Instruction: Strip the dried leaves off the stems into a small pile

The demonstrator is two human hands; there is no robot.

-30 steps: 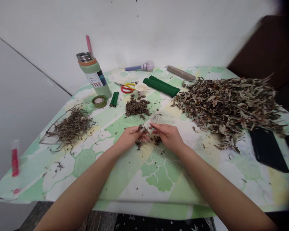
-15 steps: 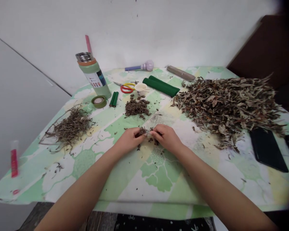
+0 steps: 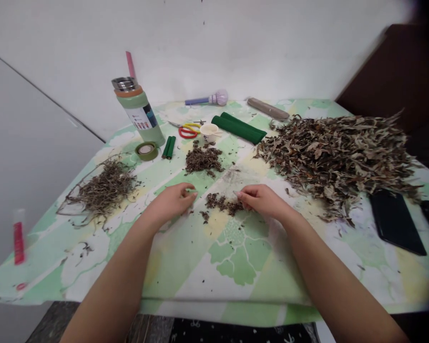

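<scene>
A small scattered heap of crumbled dried leaf (image 3: 221, 204) lies between my hands on the patterned tablecloth (image 3: 232, 267). My left hand (image 3: 171, 202) is just left of it, fingers loosely bent, with a gap between thumb and forefinger and nothing visible in it. At the heap's right end, my right hand (image 3: 262, 200) has thumb and forefinger pinched together; whatever is in them is too small to make out. Beyond the hands sits a larger pile of crumbled leaf (image 3: 203, 159). To the right spreads a big mound of whole dried leaves (image 3: 336, 157).
Thin stems (image 3: 107, 186) are heaped at left, near a green bottle (image 3: 139, 114) and a roll of green tape (image 3: 146, 151). Toward the wall lie short green sticks (image 3: 169, 147), scissors (image 3: 188, 130), a small cup (image 3: 209, 131) and green rolls (image 3: 239, 127). A black phone (image 3: 396, 221) is at right.
My hands were together over the small heap and have moved apart, left hand leftward and right hand rightward. The crumbled leaf between them is now uncovered.
</scene>
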